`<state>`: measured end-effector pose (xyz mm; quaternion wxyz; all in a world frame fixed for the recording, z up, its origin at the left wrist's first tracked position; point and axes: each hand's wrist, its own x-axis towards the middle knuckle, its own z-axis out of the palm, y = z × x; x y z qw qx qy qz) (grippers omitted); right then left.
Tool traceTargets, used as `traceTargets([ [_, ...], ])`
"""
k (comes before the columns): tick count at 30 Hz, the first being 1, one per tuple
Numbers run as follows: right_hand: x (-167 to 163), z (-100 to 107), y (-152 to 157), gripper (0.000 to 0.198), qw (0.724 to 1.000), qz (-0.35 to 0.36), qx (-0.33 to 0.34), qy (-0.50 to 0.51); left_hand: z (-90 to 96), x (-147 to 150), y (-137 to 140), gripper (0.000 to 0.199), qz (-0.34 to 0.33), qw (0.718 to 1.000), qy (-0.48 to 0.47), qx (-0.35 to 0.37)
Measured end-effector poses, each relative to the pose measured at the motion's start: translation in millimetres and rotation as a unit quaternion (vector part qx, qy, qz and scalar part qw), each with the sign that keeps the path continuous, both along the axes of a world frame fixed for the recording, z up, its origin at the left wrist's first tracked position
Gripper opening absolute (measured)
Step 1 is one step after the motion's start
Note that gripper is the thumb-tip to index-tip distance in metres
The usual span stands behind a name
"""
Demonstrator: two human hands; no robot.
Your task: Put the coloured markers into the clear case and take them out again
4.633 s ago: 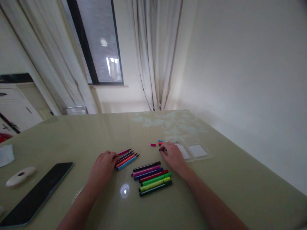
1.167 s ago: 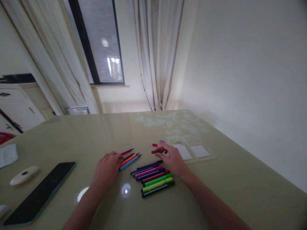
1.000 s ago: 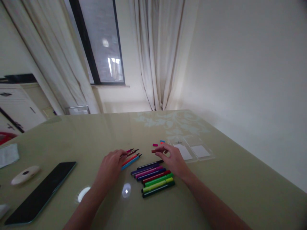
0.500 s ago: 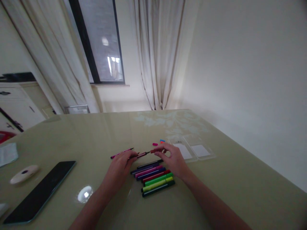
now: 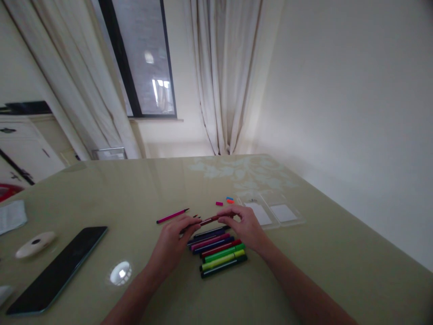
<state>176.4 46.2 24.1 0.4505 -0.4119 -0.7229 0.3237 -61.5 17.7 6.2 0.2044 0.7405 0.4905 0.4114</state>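
Brown pen (image 5: 207, 221) is sitting btwn both hands above table (image 5: 135, 189), long axis running L–R, cap end pointing R & slightly away. L hand (image 5: 174, 232) is pinching barrel; R hand (image 5: 246, 224) is pinching its cap (image 5: 215, 218). 8 pens (image 5: 221, 249) are lying in row nearer person; 1 uncapped magenta pen (image 5: 172, 215) & 3 loose caps (image 5: 219, 203) are lying beyond.

Brown cap (image 5: 215, 218) now on brown pen (image 5: 206, 221)

You had your left hand (image 5: 174, 235) and right hand (image 5: 246, 226) close together, both pinching, with bare forearms (image 5: 289, 274) slanting inward
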Motion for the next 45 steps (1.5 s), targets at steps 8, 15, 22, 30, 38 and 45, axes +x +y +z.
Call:
traceTargets([
  [8, -1, 0, -1, 0.009, 0.999, 0.016, -0.035, -0.019, 1.0, 1, -1, 0.021, 0.017, 1.0, -0.002, 0.025],
  [15, 5, -4, 4, 0.019, 0.996, 0.024, -0.022, -0.084, -1.6, 8, -4, 0.021, 0.019, 0.998, 0.053, -0.027],
  [22, 10, -24, 27, 0.033, 0.978, -0.047, 0.08, -0.186, -17.8, 26, -13, 0.016, -0.014, 0.994, 0.099, -0.032],
  [30, 4, -27, 27, 0.022, 0.93, -0.076, 0.101, -0.345, -13.3, 4, 1, 0.031, 0.033, 0.994, 0.101, -0.014],
  [38, 8, -23, 28, 0.005, 0.934, -0.108, 0.07, -0.333, -12.2, -69, 23, 0.037, 0.252, 0.926, 0.276, -0.055],
  [45, 7, -11, 16, 0.014, 0.996, -0.033, 0.061, -0.063, 1.9, -35, 17, 0.038, 0.112, 0.99, 0.064, -0.05],
])
